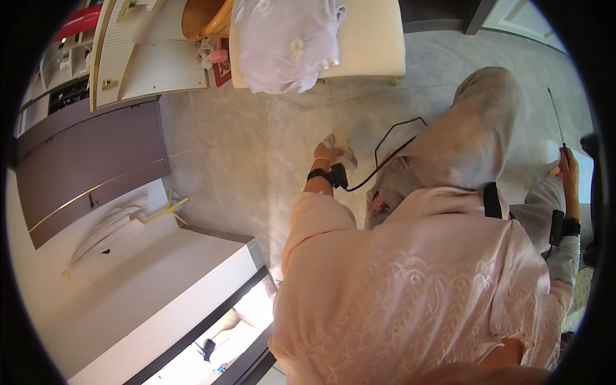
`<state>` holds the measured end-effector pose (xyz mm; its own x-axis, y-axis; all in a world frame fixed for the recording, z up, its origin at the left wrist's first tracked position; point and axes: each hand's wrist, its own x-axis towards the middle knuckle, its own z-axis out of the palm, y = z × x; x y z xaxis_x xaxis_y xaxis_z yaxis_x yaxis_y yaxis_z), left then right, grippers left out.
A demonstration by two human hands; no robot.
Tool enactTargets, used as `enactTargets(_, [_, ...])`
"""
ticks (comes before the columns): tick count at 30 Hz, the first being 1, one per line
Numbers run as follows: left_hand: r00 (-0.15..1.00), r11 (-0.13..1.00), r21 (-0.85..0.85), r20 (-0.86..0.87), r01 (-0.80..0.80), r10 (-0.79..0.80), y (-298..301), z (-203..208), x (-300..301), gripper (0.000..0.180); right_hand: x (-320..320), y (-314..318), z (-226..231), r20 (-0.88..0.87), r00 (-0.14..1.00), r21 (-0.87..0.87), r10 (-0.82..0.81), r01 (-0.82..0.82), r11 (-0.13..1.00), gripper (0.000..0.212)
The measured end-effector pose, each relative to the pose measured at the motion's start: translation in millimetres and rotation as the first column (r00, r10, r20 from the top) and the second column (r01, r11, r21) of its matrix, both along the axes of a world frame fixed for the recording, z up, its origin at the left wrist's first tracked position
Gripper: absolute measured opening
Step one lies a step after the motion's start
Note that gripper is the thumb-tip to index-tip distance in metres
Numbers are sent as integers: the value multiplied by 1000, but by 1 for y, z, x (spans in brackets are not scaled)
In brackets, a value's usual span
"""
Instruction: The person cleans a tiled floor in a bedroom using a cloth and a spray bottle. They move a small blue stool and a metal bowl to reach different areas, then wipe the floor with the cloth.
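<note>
My left hand (326,153) is low over the grey floor (237,160), its fingers closed on a crumpled beige cloth (345,154). The cloth seems to lie against the tiles. A black cable (391,160) runs from the dark band on that wrist toward my bent knee. Out at the far right, my right hand (568,168) is wrapped around the end of a thin dark rod (556,117), which points away from me. What lies inside that grip is partly hidden.
Ahead stands a cream padded bench (375,45) with a folded pale floral fabric (285,45) on it. To its left are a white cabinet (170,67) and a pink object (220,52). A brown door (96,160) and a yellow-legged frame (170,208) are at the left.
</note>
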<state>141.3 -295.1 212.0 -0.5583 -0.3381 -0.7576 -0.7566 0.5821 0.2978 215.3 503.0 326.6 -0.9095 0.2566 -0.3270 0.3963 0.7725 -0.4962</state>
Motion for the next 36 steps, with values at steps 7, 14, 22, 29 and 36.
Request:
enactTargets(7, [978,979,-1,37,-204,204,-41,6,50,64,-8,-40,30,-157,986,-21,-57,54,998,25])
enactTargets(14, [971,969,73,25,-237,236,-25,-19,67,72,-15,-37,58,-94,993,102,66,-57,993,24])
enactTargets(22, [967,961,114,-5,-253,256,-11,-29,75,74,-21,-23,48,-132,986,121,104,-88,989,23])
enactTargets(29, [954,949,145,-67,-281,292,-14,-38,86,70,-23,1,25,-63,995,109,81,-74,991,23])
enactTargets(36, [940,928,175,-35,-330,340,-10,-43,103,71,-38,1,22,26,994,132,103,-106,986,25])
